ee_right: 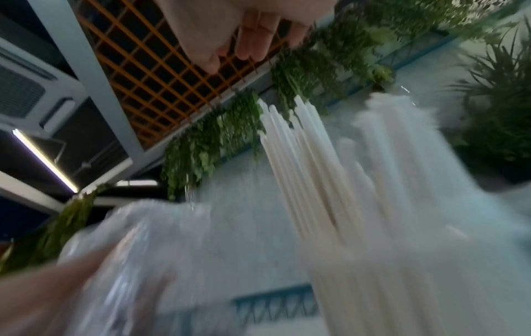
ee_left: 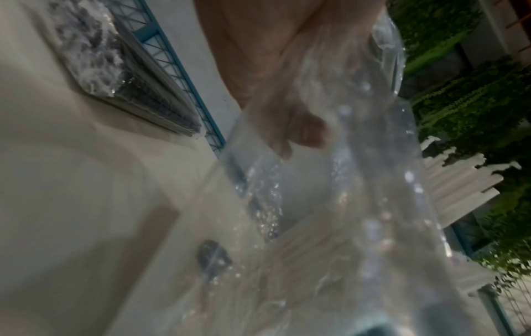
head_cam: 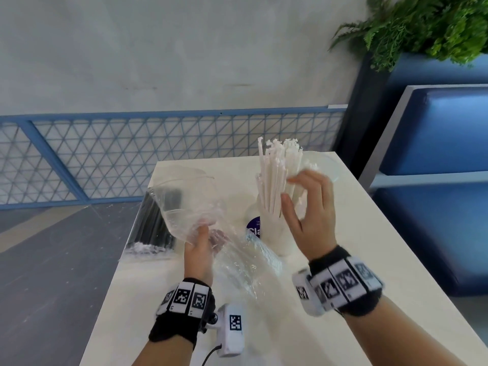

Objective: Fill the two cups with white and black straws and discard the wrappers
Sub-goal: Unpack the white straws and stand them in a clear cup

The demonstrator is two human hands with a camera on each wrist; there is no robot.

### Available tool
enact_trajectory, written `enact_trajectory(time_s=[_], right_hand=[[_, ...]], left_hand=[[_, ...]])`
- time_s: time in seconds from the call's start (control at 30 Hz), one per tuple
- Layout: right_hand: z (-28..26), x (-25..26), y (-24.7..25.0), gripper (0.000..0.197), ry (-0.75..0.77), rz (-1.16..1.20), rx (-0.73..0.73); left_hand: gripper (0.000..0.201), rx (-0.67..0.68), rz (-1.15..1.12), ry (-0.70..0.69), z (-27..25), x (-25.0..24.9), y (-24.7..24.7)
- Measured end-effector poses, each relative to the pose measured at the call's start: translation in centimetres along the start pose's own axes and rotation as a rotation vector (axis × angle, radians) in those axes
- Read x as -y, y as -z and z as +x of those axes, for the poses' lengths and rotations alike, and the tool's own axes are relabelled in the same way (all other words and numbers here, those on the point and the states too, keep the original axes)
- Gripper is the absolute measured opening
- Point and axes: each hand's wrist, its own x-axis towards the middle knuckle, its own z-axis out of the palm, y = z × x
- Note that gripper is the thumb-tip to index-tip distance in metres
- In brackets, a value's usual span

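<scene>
A white cup [head_cam: 277,235] with a purple label stands mid-table, holding a fanned bunch of white straws [head_cam: 276,178] [ee_right: 310,170] [ee_left: 459,186]. My right hand [head_cam: 309,204] is beside the straws with its fingers [ee_right: 250,41] loosely spread, the tips brushing the bunch without gripping it. My left hand [head_cam: 200,244] [ee_left: 287,127] grips the empty clear plastic wrapper [head_cam: 190,202] [ee_left: 359,181] [ee_right: 143,238], which billows upward and trails toward me. A sealed pack of black straws [head_cam: 153,223] [ee_left: 115,75] lies at the table's left edge. A clear rim [head_cam: 331,167], possibly the second cup, shows behind my right hand.
The white table [head_cam: 369,233] is narrow, and the black straw pack sits right at its left side. A blue padded bench [head_cam: 435,143] stands close on the right, with a fern [head_cam: 427,25] above it. A blue mesh railing [head_cam: 158,154] runs behind.
</scene>
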Motion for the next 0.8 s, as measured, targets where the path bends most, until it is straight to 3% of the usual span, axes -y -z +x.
enact_trajectory(time_s=[0.07,0.17,0.23,0.3,0.37,0.43,0.5,0.57,0.67,0.73,0.8], right_hand=[[-4.1,-0.6,0.7,0.018,-0.203,0.092,0.152],[-8.9,-1.5,1.4,0.034,-0.766,0.205,0.472],[-10.6,-1.4,1.7,0.047,-1.090,0.466,0.674],[-11.4,-1.2,1.6,0.049,-1.218,0.689,0.715],[-11.8,-1.2,1.5,0.027,-1.200,0.725,0.670],[-12.1,-1.6,1.5,0.012,-1.127,0.636,0.686],[-12.3,-2.2,1.7,0.013,-1.042,0.544,0.771],[-12.2,-2.6,2.0,0.015,-0.979,0.492,0.851],[-12.2,-3.5,2.3,0.020,-0.894,0.409,0.912],[-12.2,-3.9,2.4,0.022,-0.830,0.346,0.926],[-12.2,-4.2,2.7,0.023,-0.810,0.316,0.938]], left_hand=[[0.026,-0.016,-0.036,0.000,-0.3,0.1,0.3],[0.034,-0.002,-0.057,-0.013,-1.2,0.6,0.6],[0.041,0.023,-0.057,-0.002,-1.9,1.1,0.7],[0.039,0.031,-0.051,0.043,-2.6,1.6,0.7],[0.041,-0.008,-0.011,0.085,-2.8,2.4,1.2],[0.079,-0.167,0.109,0.049,-2.9,2.8,2.2],[0.102,-0.351,0.308,-0.129,-3.1,2.3,3.4],[0.103,-0.383,0.609,-0.349,-3.1,1.8,4.7],[0.067,-0.204,1.247,-0.572,-2.7,1.7,5.7],[0.049,0.000,1.446,-0.505,-2.5,1.5,5.4],[0.042,0.126,1.357,-0.335,-2.7,1.3,4.7]])
